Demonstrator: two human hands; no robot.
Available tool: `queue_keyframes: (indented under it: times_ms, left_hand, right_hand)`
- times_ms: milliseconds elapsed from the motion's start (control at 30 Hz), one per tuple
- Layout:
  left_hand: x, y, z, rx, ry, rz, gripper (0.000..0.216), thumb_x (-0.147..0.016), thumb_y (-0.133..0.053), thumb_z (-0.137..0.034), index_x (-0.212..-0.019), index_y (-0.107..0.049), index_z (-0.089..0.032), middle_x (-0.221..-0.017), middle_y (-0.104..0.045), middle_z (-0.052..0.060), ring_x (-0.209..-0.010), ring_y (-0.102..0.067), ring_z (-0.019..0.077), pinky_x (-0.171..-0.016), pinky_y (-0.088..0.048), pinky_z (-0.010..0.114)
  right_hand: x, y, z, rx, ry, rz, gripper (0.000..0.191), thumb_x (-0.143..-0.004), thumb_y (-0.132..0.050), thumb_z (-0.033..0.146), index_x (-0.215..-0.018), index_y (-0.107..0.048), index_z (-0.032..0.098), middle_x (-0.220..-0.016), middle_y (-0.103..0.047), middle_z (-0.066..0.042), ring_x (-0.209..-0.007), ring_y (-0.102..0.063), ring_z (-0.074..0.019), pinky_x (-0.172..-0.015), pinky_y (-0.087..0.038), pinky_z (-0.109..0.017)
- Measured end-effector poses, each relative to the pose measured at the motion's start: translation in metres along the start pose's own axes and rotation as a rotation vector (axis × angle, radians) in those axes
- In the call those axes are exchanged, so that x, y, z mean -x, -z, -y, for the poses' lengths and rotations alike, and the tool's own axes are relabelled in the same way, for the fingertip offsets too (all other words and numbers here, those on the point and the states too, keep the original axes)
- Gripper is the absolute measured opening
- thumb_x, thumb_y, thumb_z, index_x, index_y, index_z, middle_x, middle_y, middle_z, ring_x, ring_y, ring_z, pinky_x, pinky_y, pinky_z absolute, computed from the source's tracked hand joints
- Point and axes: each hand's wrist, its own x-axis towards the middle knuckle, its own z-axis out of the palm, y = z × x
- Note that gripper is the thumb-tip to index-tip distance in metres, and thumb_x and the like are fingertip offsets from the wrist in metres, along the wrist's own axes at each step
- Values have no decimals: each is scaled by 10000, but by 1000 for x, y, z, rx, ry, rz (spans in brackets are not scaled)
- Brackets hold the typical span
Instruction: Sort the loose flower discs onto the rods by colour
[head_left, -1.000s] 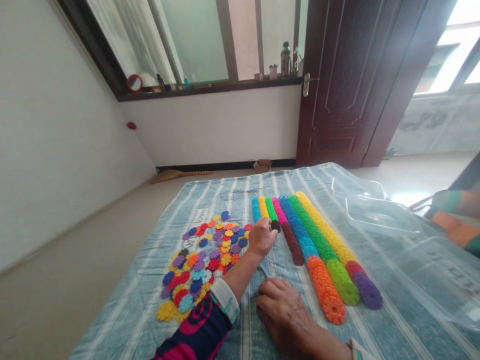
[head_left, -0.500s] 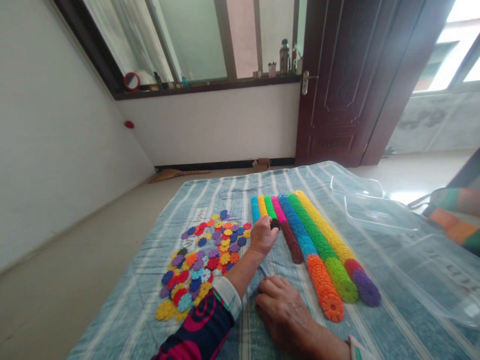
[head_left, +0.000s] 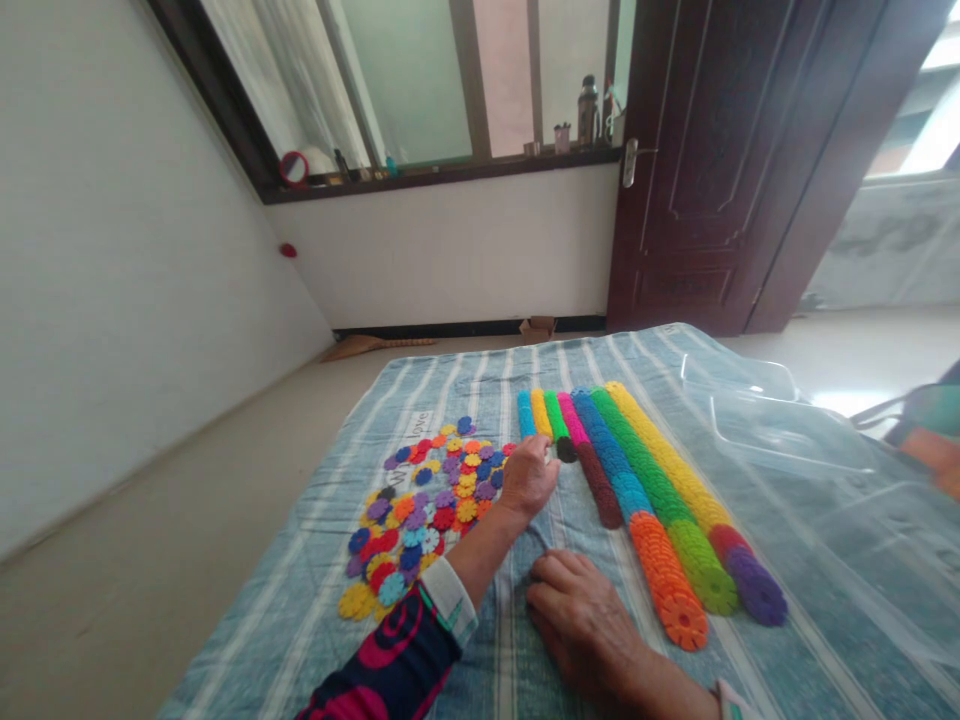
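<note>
My left hand (head_left: 530, 475) reaches forward with fingers pinched at the near end of the yellow row (head_left: 541, 412); what is between the fingertips is hidden. Just right of it, black flower-shaped discs (head_left: 566, 450) end the short green row (head_left: 553, 408). My right hand (head_left: 581, 610) rests on the striped cloth, fingers curled under and closed, with anything inside hidden. Overlapping plastic discs lie in long rows by colour, such as a pink and brown row (head_left: 600, 495) and an orange-ended blue row (head_left: 667, 575). Left of my left arm spreads a loose heap of mixed discs (head_left: 442, 518).
Clear plastic containers (head_left: 787, 435) stand on the right of the cloth-covered surface (head_left: 495, 365). Farther right is something with orange patches (head_left: 930, 450). Beyond the far edge are a broom (head_left: 360, 345), a small cardboard box (head_left: 538, 328) and a dark red door (head_left: 697, 170).
My left hand has shifted slightly off the black discs toward the yellow row's end. My right hand stays on the cloth. The whole view has swung a little left.
</note>
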Motion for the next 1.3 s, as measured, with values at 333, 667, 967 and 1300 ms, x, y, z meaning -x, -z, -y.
queue_keyframes:
  times_ms: [333,667,967,1300]
  left_hand:
    - [36,119,97,-380,263,144,165,-798,-516,-149,-717,-654,-192,-830,-701,46,-831,-633,185,-730,-419,247]
    - [55,162,168,-223,414,270,93,-536,-580,-163,-573,-653,-207,-541,-591,-27,-603,-552,157,-559,-334,230]
    - [46,165,158,-1,417,134,47,-546,-610,-220,-519,-606,-182,-536,-595,-26,-596,-547,145,-586,-390,238]
    - [3,79,42,406,162,151,136,-672,-595,-253,-670,-694,-160,-642,-670,0,-644,-595,145,-631,-450,244]
  right_hand:
    - [7,-2,-2,-70,29,0,225,-912,-458,65,-748,-533,198,-801,-585,-28,-780,-521,-186,-695,-382,-310]
    - [7,2,-1,-73,33,30,230,-955,-450,104,-771,-553,196,-809,-577,-34,-793,-520,-188,-708,-396,-313]
    - [5,2,1,-61,-5,22,215,-903,-500,69,-730,-534,191,-798,-588,-25,-770,-517,-183,-690,-390,-310]
    - [-4,6,3,19,-13,11,221,-873,-528,78,-688,-510,197,-748,-573,-3,-716,-512,-156,-648,-372,-287]
